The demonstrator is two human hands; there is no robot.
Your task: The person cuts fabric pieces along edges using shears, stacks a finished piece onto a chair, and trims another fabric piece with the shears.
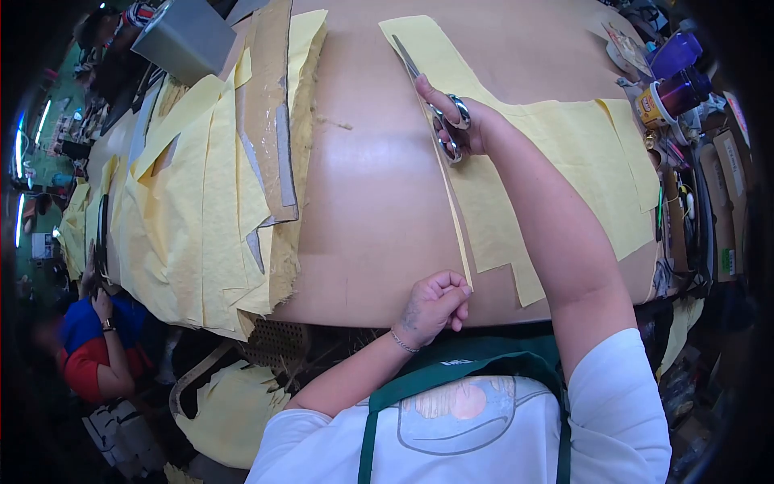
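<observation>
My right hand is closed around the handles of metal scissors, whose blades point up and left along the edge of a large yellow fabric piece. A thin yellow strip runs down from the scissors to my left hand. The left hand is closed near the front table edge, pinching the strip's lower end between thumb and fingers. The yellow piece lies flat under and beside my right forearm.
Layered yellow fabric with a cardboard strip on top covers the table's left side. Behind it stands a grey box. Cups and containers crowd the right edge. A co-worker sits at the far left.
</observation>
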